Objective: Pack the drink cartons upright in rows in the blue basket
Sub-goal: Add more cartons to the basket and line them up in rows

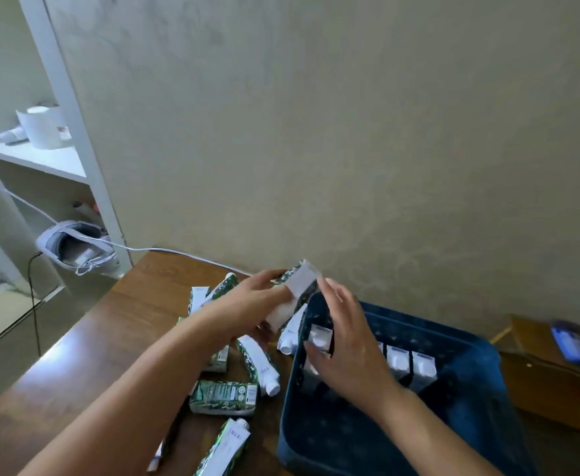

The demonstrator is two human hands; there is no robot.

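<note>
Left hand (261,297): grips a carton (295,290), long axis tilted, just above the basket (481,379) rim.
Right hand (347,341): fingers spread, steadying the upright row (409,364).

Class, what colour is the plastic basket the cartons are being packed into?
Dark blue plastic basket, clearest in the head view.

Brown wooden table (86,341): blue basket (481,407) at right; loose drink cartons (225,396) lying left of it; white cable (185,252) along far edge.
</note>
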